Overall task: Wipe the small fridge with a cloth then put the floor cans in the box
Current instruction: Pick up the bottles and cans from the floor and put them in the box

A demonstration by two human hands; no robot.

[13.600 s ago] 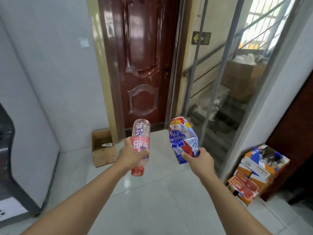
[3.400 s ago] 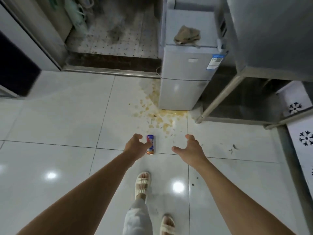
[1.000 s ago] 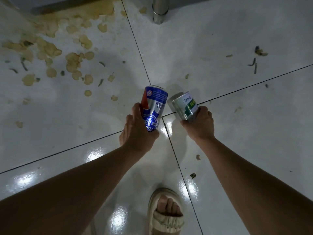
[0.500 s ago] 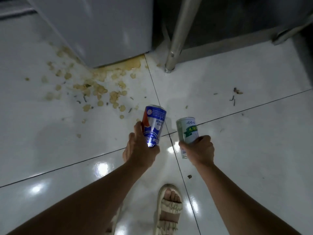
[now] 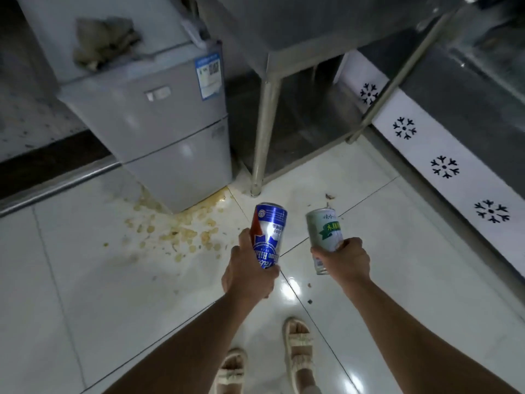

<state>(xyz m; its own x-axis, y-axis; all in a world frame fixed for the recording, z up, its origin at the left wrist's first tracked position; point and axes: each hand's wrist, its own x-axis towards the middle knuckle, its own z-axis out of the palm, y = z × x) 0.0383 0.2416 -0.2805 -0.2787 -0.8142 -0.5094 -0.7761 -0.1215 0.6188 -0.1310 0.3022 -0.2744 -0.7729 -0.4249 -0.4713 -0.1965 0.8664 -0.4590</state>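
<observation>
My left hand (image 5: 247,275) grips a blue, red and silver beer can (image 5: 268,233), held upright above the floor. My right hand (image 5: 343,261) grips a white can with a green label (image 5: 324,236), also upright. The small grey fridge (image 5: 159,126) stands ahead on the left. A crumpled brownish cloth (image 5: 103,42) lies on its top. No box is in view.
A yellowish spill with scattered flakes (image 5: 173,231) spreads on the white tiles in front of the fridge. A steel table leg (image 5: 262,137) stands right of the fridge. A white cabinet with snowflake marks (image 5: 443,166) runs along the right. My sandalled feet (image 5: 295,351) are below.
My head has lifted, so the fridge top and cloth came into view. Both hands have risen from the floor, each still gripping its can, which now stand more upright.
</observation>
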